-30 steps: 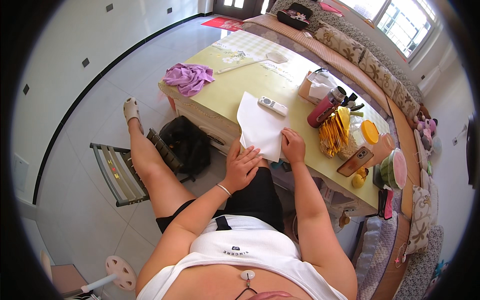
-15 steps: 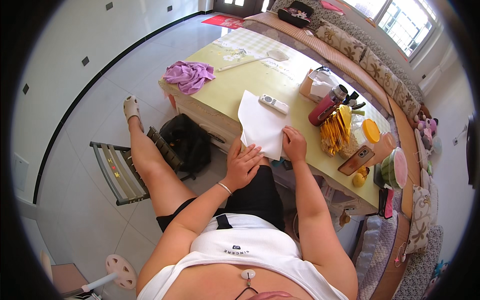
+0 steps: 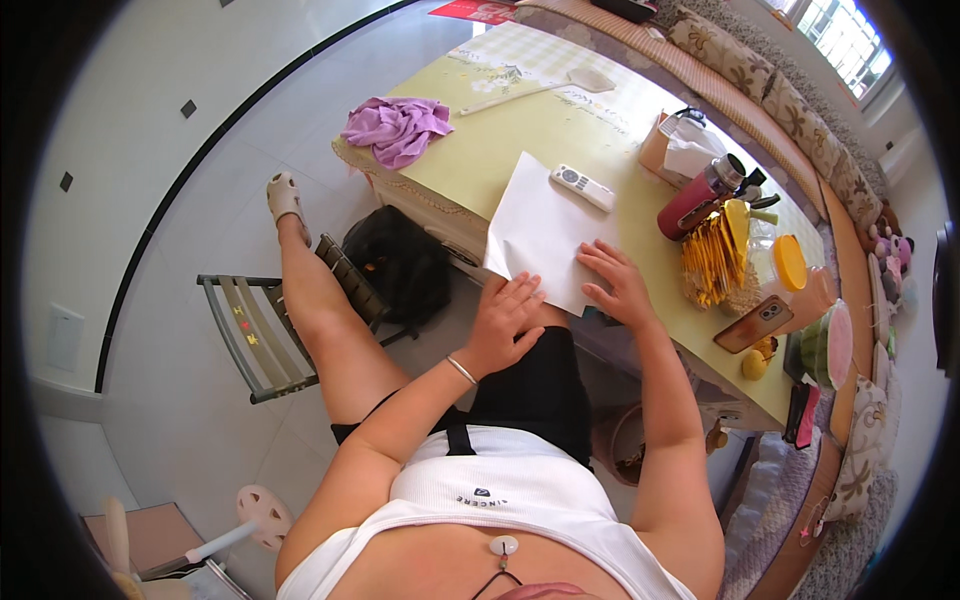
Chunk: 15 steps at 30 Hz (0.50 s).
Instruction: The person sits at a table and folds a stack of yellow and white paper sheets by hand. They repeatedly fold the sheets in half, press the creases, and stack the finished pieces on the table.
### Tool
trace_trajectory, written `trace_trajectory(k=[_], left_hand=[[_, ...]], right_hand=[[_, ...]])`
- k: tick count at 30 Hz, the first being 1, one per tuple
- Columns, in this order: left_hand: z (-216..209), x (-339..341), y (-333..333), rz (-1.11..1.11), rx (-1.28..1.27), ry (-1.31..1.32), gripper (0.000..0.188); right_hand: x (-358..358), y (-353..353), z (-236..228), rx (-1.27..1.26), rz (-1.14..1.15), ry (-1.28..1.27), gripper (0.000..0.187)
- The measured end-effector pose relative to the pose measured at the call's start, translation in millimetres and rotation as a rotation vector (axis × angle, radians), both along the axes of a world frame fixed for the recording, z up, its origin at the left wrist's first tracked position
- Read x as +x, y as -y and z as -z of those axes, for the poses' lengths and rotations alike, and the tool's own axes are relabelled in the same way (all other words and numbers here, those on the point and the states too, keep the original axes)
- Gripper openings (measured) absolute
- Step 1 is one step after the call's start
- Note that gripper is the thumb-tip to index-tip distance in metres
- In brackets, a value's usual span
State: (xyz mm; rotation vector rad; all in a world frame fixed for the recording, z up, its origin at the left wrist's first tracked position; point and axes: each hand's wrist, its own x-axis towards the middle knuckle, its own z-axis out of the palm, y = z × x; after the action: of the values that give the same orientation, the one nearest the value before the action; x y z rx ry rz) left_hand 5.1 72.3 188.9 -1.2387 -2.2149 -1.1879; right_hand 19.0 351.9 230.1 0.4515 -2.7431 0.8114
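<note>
A sheet of white paper [image 3: 545, 225] lies on the table, its near part reaching over the front edge. My left hand [image 3: 506, 322] is at the paper's near left corner, fingers stretched out and the thumb apart. On the paper's right edge rests my right hand [image 3: 617, 284], fingers spread and nothing held in it. A white remote control [image 3: 583, 187] lies across the paper's far right part. A bracelet [image 3: 462, 369] circles my left wrist.
Right of the paper stand a dark red thermos [image 3: 700, 197], yellow packets [image 3: 714, 262], a lidded jar [image 3: 789, 263] and a leaning phone [image 3: 751, 325]. A purple cloth [image 3: 398, 131] and a fly swatter [image 3: 540, 94] lie farther back. A folding stool [image 3: 255, 335] stands left.
My right hand has opened, its fingers now spread flat over the paper's edge. The left hand stays near the corner with its thumb farther out. The whole view has shifted slightly.
</note>
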Motion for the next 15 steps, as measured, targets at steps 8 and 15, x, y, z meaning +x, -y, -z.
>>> trace_trajectory(k=[8, 15], left_hand=[[-35, -70, 31, -0.202, -0.163, -0.186, 0.061], [-45, -112, 34, 0.024, -0.251, -0.112, 0.042]], right_hand=[[2, -1, -7, 0.261, -0.042, 0.002, 0.077], [12, 9, -15, 0.235, 0.017, 0.074, 0.072]])
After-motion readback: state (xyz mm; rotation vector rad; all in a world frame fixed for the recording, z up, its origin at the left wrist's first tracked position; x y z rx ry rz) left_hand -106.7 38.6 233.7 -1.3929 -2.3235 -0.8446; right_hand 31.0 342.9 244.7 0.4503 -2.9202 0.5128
